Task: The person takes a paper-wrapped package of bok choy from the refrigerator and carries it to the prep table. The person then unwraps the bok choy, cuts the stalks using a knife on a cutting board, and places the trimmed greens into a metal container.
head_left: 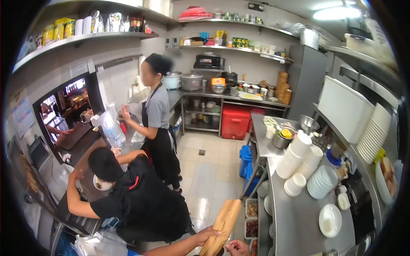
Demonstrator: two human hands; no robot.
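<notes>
At the bottom of the head view, my left hand is closed on the left edge of a long brown paper bag, which slants up and to the right and shows creases. My right hand is beside the bag's lower right side, with thumb and fingers drawn together. Whether anything is pinched in those fingers is hidden. The bag's lower end sits low at the frame edge, between my two hands.
To the left, one person in black bends over a counter by a bowl; another in an apron stands behind. On the right, a steel counter holds stacked white containers and plates. A red cooler stands at the back.
</notes>
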